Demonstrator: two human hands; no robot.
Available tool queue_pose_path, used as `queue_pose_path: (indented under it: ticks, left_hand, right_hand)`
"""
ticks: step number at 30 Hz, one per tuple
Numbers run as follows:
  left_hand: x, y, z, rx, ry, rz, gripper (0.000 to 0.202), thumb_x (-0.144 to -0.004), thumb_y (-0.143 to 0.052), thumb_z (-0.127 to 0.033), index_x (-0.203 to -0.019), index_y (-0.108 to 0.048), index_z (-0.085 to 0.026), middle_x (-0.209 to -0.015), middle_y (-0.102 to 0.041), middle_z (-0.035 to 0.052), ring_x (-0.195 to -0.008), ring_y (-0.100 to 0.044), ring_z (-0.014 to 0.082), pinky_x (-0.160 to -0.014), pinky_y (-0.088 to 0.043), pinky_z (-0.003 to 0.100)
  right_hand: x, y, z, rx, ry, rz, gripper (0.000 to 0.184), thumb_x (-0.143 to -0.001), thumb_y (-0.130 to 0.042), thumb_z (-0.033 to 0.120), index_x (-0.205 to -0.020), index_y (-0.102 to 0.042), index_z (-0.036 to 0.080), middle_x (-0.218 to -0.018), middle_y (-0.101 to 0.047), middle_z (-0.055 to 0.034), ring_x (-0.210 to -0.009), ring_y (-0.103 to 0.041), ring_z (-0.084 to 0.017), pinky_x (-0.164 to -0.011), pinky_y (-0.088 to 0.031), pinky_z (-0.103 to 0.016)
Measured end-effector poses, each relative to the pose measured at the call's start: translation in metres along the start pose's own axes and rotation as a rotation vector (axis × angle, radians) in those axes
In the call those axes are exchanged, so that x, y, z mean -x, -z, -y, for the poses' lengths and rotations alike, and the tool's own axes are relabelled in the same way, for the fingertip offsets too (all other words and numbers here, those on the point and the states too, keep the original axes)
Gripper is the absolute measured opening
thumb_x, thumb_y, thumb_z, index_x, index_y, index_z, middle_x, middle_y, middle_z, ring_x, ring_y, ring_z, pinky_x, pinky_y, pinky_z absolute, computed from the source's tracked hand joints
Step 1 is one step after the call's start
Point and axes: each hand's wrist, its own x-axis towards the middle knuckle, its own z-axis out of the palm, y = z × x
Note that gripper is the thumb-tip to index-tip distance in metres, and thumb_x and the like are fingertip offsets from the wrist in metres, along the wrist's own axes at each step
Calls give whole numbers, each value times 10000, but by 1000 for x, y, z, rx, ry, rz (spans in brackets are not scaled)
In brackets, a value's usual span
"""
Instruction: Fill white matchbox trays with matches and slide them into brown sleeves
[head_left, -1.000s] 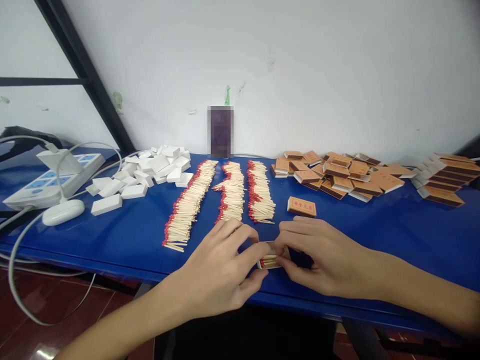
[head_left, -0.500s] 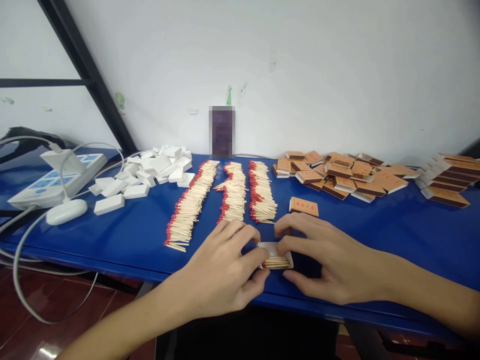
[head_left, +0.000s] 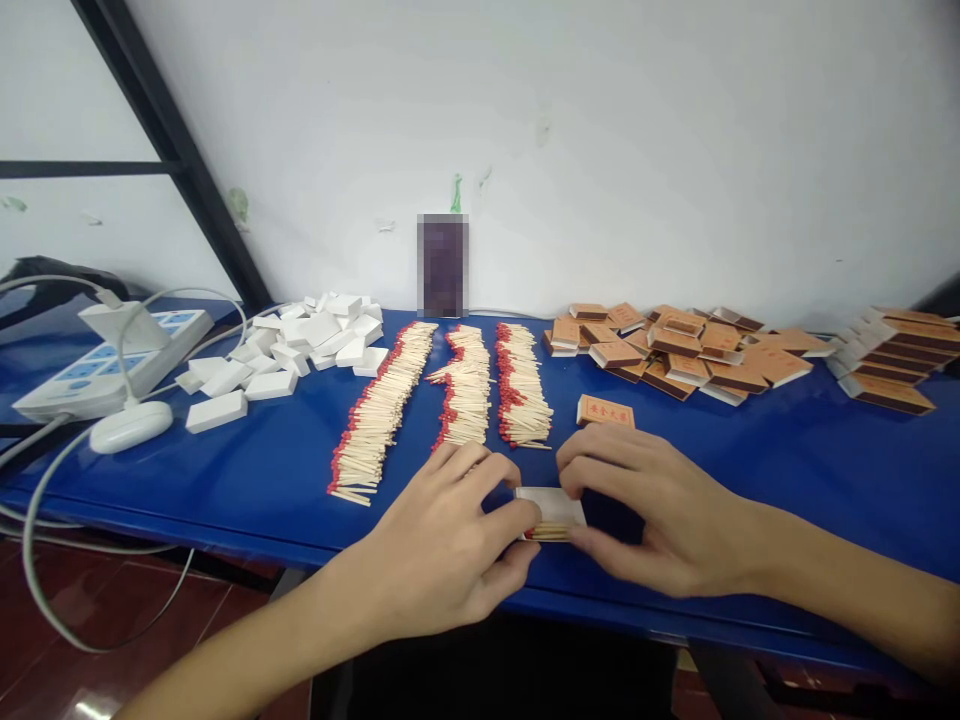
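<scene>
Both my hands meet over a small white matchbox tray near the front edge of the blue table. The tray holds red-tipped matches and is tilted so its white side faces me. My left hand pinches its left end with thumb and forefinger. My right hand grips its right end and top with curled fingers. Just behind my hands lie three long rows of loose matches. A single orange matchbox sleeve lies flat just beyond my right hand.
A heap of white trays sits at the back left, a pile of orange sleeves at the back right, and a row of finished boxes at the far right. A power strip, white adapter and cables occupy the left end.
The tray has tipped up between my fingers, so its white side now shows and the matches inside are mostly hidden. Both hands stayed in place.
</scene>
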Motion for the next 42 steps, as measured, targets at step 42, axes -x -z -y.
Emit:
queue_pose_path:
  ticks: [42]
  left_hand:
    - [7, 5, -1, 62, -21, 20, 91, -936, -594, -265, -959, -581, -178, -959, -636, 41, -853, -565, 197, -814, -488, 341]
  right_hand:
    - [-13, -27, -31, 325, 70, -105, 153, -999, -537, 190, -923, -670, 183, -873, -678, -61, -763, -536, -195, -680, -384, -342]
